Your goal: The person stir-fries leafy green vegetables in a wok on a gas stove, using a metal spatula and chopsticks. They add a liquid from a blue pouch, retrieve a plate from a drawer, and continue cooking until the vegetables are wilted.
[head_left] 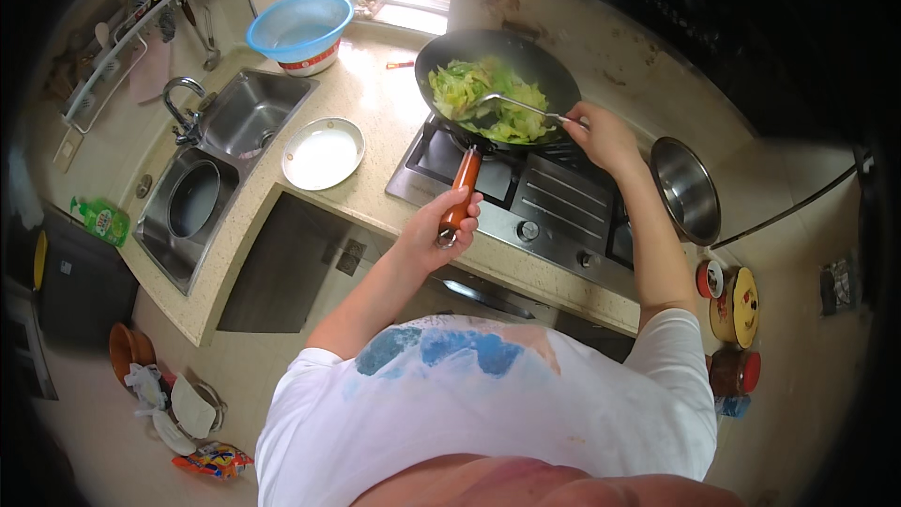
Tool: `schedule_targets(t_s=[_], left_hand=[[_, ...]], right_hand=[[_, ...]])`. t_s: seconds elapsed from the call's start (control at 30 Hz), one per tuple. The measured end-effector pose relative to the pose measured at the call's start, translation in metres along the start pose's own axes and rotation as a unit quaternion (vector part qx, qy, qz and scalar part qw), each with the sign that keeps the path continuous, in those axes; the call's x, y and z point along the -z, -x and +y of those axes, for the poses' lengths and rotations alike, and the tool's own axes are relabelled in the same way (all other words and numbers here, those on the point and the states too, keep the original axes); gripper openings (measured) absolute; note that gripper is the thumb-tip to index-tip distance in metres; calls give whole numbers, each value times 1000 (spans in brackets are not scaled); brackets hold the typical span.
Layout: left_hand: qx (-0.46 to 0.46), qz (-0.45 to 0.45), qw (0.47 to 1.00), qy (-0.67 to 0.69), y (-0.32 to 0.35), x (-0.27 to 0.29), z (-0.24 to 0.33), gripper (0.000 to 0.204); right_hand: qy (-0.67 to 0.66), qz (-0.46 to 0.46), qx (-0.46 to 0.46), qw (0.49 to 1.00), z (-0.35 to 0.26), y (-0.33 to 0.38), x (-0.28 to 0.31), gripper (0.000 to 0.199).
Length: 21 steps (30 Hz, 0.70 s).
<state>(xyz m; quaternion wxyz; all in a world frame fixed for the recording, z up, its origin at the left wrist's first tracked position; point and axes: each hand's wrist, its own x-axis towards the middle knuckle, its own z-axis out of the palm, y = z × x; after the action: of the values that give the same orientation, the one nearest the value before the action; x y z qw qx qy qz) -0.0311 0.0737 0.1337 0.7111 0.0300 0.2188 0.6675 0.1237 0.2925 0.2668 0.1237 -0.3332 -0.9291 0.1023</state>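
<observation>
My left hand (441,228) is wrapped round the reddish-brown handle (466,177) of a dark wok (559,71). The wok is tilted over the left part of the gas stove (563,203). Chopped green leafy vegetable (469,84), which looks like cabbage, lies in it, with a little steam above. My right hand (603,136) grips the end of a thin metal spatula (518,103). Its shaft reaches leftward into the wok, and its working end is partly buried among the leaves.
Left of the stove is a white plate (323,154) on the counter. Behind it, a blue basin (300,26) rests on a red-and-white container. A double sink (251,113) with a pan (194,199) is further left. A steel bowl (685,190) leans right of the stove.
</observation>
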Motion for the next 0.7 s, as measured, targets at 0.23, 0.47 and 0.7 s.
schedule_targets(t_s=[0.23,0.47,0.7], left_hand=[[-3,-19,1000,-18,0,3,2,27],[-14,-9,1000,-25,1,2,1,26],[-19,-12,1000,-16,0,1,0,30]], right_hand=[[-10,115,42,992,9,-14,-5,20],[96,66,-15,993,25,-9,-7,17],[65,60,-27,996,40,-14,-18,20]])
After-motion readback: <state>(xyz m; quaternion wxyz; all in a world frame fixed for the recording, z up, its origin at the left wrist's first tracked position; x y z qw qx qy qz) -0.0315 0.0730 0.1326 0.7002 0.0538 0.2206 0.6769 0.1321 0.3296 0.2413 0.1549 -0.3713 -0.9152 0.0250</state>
